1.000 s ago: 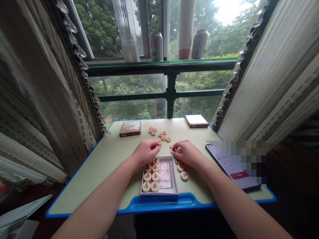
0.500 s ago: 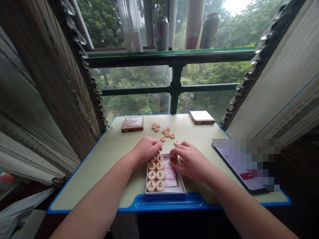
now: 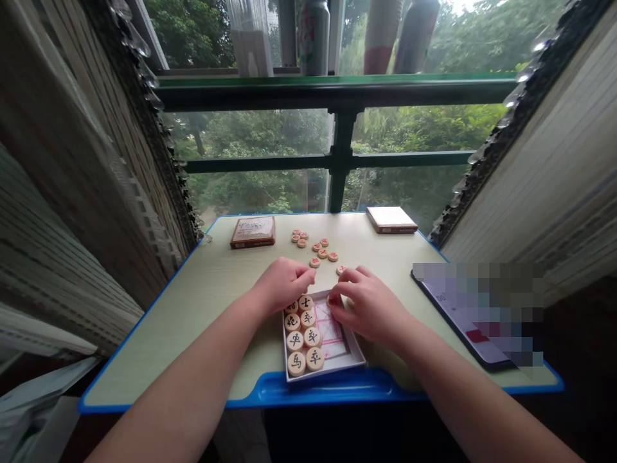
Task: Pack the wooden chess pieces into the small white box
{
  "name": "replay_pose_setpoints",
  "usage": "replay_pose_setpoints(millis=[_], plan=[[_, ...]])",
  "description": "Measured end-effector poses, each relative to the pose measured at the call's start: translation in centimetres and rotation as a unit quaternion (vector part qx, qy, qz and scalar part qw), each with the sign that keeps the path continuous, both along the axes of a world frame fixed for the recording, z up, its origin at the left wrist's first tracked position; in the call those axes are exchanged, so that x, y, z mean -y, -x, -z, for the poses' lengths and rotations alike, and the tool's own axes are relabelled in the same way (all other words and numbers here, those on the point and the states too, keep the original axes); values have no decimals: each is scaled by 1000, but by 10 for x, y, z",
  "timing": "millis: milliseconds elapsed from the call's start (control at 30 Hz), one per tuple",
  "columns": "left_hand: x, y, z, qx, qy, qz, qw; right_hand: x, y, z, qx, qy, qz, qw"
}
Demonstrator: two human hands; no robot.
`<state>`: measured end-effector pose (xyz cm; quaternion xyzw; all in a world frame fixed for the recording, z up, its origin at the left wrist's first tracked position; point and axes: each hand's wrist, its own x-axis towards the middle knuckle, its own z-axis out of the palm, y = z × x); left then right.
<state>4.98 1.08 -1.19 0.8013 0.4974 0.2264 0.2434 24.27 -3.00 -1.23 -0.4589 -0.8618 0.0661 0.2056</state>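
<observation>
A shallow white box lies near the table's front edge, slightly turned. Chinese chess pieces with black characters fill its left side in two columns. Its right side shows a sheet with pink lines. My right hand is over the box's far right corner, thumb and fingers closed on a Chinese chess piece with red marking. At the far left corner is my left hand, fingers curled in; what they grip is hidden. Beyond my hands lie several red-marked pieces on the table.
A brown box stands at the back left of the table, a white-topped one at the back right. A phone or tablet, partly blurred out, lies at the right. Cans and cups stand on the window ledge.
The white box has turned a little, its near end swinging right. The red-marked piece in my right hand shows more clearly above the box's far edge. The camera view has tilted slightly down.
</observation>
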Motion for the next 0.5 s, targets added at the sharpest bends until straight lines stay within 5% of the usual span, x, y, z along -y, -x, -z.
replay_pose_setpoints(millis=[133,267,500], plan=[[-2,1,2,45,-4,-20,999,-9,-15,-6,-86,17,83,993],[-4,1,5,102,25,-33,994,-24,-37,-6,3,86,230,969],[-2,-6,10,119,95,-9,988,-28,-41,-2,29,152,193,969]])
